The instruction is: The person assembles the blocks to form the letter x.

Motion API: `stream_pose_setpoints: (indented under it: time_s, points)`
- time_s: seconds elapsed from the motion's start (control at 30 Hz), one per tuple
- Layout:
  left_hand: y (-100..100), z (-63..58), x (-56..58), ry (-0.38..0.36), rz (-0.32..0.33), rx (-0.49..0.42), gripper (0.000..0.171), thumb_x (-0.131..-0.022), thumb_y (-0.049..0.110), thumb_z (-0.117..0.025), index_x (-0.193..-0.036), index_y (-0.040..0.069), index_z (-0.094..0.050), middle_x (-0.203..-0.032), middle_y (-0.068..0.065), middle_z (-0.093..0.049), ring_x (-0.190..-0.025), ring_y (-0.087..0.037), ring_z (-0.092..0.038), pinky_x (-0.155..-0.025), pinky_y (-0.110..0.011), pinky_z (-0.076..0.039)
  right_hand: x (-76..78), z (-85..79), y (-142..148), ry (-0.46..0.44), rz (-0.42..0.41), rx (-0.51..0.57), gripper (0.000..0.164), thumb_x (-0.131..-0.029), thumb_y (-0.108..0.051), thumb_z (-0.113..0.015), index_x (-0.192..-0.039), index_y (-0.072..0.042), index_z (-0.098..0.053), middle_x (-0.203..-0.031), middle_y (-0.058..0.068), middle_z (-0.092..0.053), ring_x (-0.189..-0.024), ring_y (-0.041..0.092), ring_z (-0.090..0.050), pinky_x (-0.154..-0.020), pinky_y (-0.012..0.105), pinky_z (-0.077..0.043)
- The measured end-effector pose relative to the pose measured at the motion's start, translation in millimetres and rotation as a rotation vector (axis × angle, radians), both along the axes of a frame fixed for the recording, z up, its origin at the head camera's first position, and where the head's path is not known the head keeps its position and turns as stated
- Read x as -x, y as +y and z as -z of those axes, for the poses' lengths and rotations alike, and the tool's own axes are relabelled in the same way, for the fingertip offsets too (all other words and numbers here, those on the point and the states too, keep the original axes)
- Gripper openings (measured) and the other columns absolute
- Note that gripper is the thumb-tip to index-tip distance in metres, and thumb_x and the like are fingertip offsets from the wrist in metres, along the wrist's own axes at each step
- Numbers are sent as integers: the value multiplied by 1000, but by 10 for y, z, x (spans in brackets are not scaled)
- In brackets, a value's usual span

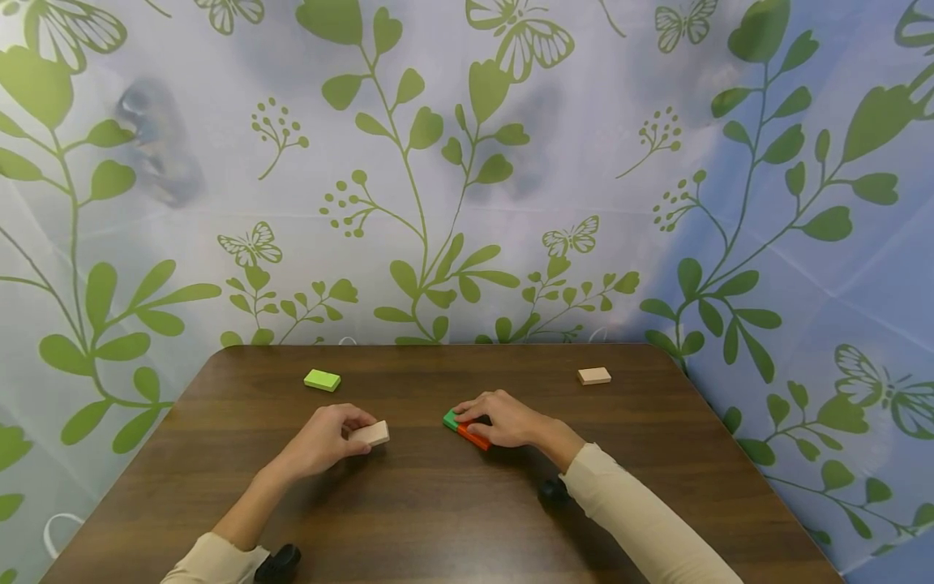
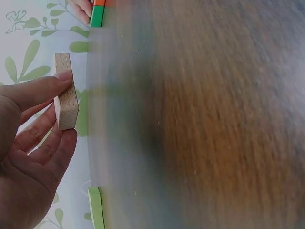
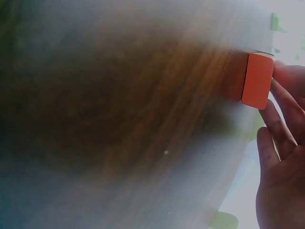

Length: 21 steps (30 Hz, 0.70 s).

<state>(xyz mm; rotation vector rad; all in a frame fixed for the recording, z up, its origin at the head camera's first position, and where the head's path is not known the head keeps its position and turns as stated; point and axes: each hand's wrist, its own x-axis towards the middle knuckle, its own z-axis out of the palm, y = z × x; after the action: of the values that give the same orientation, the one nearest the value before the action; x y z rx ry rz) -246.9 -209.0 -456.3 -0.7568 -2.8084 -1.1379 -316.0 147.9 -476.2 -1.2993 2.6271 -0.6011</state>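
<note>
My left hand (image 1: pixel 326 442) pinches a plain wooden block (image 1: pixel 370 434) between thumb and fingertips, held just above the table. In the left wrist view this wooden block (image 2: pixel 66 93) shows its pale grain. To the right, my right hand (image 1: pixel 505 418) grips a red block (image 1: pixel 474 436) lying on the table, with fingers at its sides. A green block (image 1: pixel 451 420) sits end to end with the red one, partly under my fingers. From the right wrist camera only the red block's (image 3: pixel 258 81) end face shows plainly.
A lime-green block (image 1: pixel 322 380) lies at the back left of the dark wooden table (image 1: pixel 409 519). Another plain wooden block (image 1: pixel 594 375) lies at the back right. Behind the table hangs a leaf-patterned curtain (image 1: pixel 452 203).
</note>
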Motion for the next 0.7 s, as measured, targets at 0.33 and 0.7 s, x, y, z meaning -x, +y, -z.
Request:
stream_pose_setpoints:
  time_s: [0.33,0.7]
  points:
    - [98,53,45,7,18,4,28,-82,8,-88,-107,3,-77,-100,-1,-71,-88,-17,-65,-77,-41,-58,15,2,6,-2,17,-26,35,-105,-21,-63,-139,-14,-68,-147,-5,-57,-135,25,-50,-115,54,-33]
    - [177,80,65,3,20,2,28,-81,8,-88,-106,3,-77,-99,0,-71,-87,-15,-65,-76,-38,-57,13,-9,-2,-2,21,-29,34,-104,-21,-63,-138,-15,-69,-147,-6,-57,-135,24,-50,-115,53,-33]
